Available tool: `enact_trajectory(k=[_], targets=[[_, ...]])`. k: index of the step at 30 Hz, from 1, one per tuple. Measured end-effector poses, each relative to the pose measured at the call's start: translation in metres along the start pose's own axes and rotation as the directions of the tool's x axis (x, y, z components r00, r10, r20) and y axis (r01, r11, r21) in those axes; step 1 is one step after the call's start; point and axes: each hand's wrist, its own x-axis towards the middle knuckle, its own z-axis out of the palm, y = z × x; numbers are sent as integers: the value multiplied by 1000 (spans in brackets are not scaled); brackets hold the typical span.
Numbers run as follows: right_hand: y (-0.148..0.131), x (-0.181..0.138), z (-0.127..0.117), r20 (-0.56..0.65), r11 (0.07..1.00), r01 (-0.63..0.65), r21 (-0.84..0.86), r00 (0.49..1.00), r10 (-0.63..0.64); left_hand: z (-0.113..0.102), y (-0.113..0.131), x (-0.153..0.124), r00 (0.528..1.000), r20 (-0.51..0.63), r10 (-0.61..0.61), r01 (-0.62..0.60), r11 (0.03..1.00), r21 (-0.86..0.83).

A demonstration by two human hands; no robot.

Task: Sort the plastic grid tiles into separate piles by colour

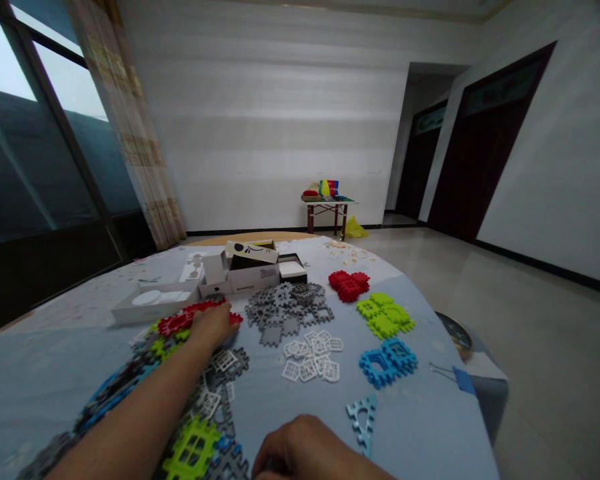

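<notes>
Two hands over table. Left hand (213, 325) palm-down on flat red toothed plastic tiles (180, 321), fingers curled over them; full grasp not discernible. Tiles' row runs leftward from fingertips. Right hand (305, 448) loosely fisted near edge, farther away, nothing visibly held; pale blue triangular tile (361, 417) just right.

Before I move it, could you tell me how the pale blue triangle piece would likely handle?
The pale blue triangle piece looks like thin openwork plastic, so probably light and stiff. It lies flat on the tablecloth, so it should slide rather than roll, though its notched edges might snag.
</notes>
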Motion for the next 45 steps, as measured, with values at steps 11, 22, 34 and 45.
enact_trajectory(k=[11, 22, 34, 45], targets=[[-1, -1, -2, 15, 1000, 29, 8, 999, -29, -6, 13, -15, 970, -220, 102, -117, 991, -59], [-8, -3, -6, -54, 991, 86, -105, 994, -92, 13, 20, -70, 980, -159, 122, -192, 798, -572], [-10, -5, -8, -39, 984, 93, -154, 994, -100, -5, 12, -82, 967, -157, 201, -246, 901, -357], [-7, -3, -8, -18, 976, 109, -191, 993, -115, -9, 13, -94, 931, 238, 277, -289, 957, 18]])
